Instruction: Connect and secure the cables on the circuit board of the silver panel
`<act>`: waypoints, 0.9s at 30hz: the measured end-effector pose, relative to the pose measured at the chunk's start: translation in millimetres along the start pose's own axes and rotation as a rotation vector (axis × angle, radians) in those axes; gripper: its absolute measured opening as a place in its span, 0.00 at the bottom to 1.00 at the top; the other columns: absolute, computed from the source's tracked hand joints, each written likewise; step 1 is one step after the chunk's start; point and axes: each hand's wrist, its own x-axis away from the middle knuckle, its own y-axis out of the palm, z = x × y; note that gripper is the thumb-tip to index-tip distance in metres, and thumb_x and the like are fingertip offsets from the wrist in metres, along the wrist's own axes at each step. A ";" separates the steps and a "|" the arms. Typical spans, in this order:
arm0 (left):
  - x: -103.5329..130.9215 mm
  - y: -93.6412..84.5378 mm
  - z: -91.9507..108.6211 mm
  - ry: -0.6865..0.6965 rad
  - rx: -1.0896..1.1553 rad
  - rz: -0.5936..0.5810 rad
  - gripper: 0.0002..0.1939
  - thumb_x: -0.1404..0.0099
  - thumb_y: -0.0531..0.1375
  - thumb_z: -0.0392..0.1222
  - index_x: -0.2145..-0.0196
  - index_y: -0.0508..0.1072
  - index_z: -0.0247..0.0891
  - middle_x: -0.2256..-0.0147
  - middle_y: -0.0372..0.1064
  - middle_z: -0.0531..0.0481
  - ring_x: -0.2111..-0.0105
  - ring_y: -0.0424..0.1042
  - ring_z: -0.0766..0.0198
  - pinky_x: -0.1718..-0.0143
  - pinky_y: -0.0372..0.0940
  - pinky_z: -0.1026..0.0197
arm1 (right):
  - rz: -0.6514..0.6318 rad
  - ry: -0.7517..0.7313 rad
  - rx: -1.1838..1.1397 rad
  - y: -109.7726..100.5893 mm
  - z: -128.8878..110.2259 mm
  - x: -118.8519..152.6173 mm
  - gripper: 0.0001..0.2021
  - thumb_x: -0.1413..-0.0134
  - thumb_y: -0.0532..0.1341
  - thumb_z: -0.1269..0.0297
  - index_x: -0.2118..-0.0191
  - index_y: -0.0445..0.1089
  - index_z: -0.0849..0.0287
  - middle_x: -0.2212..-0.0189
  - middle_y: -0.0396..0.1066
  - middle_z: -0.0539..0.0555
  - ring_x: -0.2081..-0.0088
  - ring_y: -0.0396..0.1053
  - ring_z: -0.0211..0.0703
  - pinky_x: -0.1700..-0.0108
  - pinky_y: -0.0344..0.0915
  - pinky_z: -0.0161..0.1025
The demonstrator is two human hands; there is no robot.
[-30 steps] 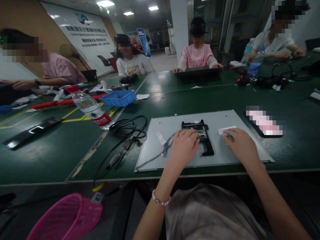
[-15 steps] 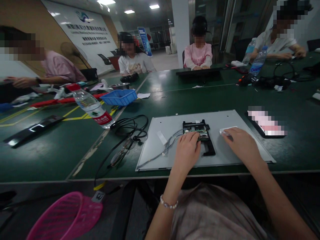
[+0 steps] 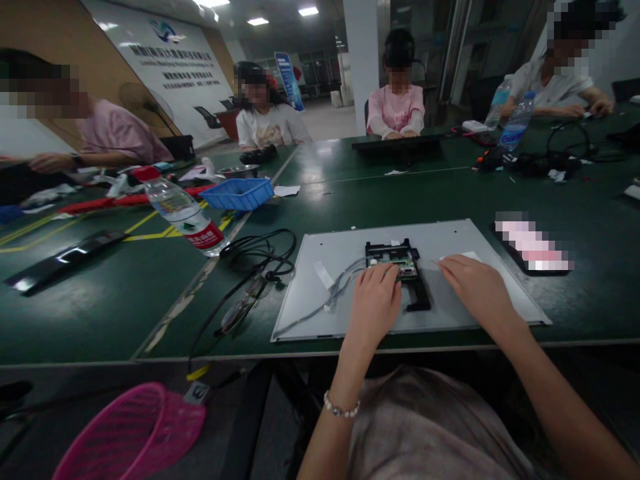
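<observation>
A flat grey metal panel (image 3: 310, 273) lies on the table in front of me. A black plastic bracket (image 3: 419, 293) with a green circuit board (image 3: 409, 265) sits on the panel's middle. My left hand (image 3: 375, 300) rests on the left part of the board and bracket, fingers curled together over it. Grey wires (image 3: 345, 283) run from the board down to the panel's left corner. Over the right part of the panel, my right hand (image 3: 475, 287) is closed in a pinch; what its fingertips hold is too small to name. Behind its knuckles shows a white piece (image 3: 471, 255).
A phone (image 3: 530, 247) lies right of the panel. To the left are a black cable (image 3: 265, 250), glasses (image 3: 237, 313), a tilted-looking water bottle (image 3: 187, 217), a blue basket (image 3: 240, 193) and a glossy black strip (image 3: 65, 260). A pink basket (image 3: 135, 433) stands below the table edge. Several people sit around.
My right hand has turned slightly and its fingers have drawn together; the white scrap at its fingertips no longer shows there. My left hand stays on the board.
</observation>
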 end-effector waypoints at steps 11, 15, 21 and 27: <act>-5.2 -2.0 15.6 0.073 0.017 0.027 0.16 0.30 0.50 0.37 0.46 0.64 0.37 0.46 0.66 0.46 0.45 0.62 0.59 0.41 0.56 0.53 | -0.023 -0.119 -0.165 16.6 -9.4 -2.6 0.13 0.38 0.51 0.73 0.56 0.72 0.60 0.55 0.74 0.60 0.57 0.73 0.49 0.56 0.68 0.43; -13.2 3.3 30.8 0.143 -0.051 -0.015 0.16 0.29 0.47 0.37 0.47 0.65 0.38 0.45 0.66 0.47 0.42 0.59 0.57 0.39 0.51 0.47 | -0.043 -0.127 -0.202 17.5 -9.4 -2.7 0.13 0.39 0.52 0.74 0.55 0.71 0.61 0.55 0.74 0.60 0.58 0.73 0.49 0.56 0.69 0.44; -18.7 10.3 33.4 0.168 -0.145 -0.076 0.15 0.30 0.47 0.35 0.52 0.70 0.38 0.51 0.70 0.47 0.48 0.64 0.56 0.40 0.52 0.43 | -0.005 -0.136 -0.267 20.1 -8.6 0.9 0.15 0.39 0.50 0.73 0.53 0.72 0.63 0.51 0.72 0.62 0.52 0.72 0.50 0.48 0.68 0.47; -18.7 12.8 31.6 0.176 -0.153 -0.087 0.14 0.30 0.48 0.36 0.52 0.70 0.38 0.51 0.70 0.45 0.48 0.64 0.56 0.40 0.53 0.45 | 0.065 -0.114 -0.359 22.9 -12.6 12.8 0.18 0.38 0.49 0.72 0.49 0.71 0.64 0.49 0.72 0.61 0.47 0.69 0.49 0.42 0.65 0.48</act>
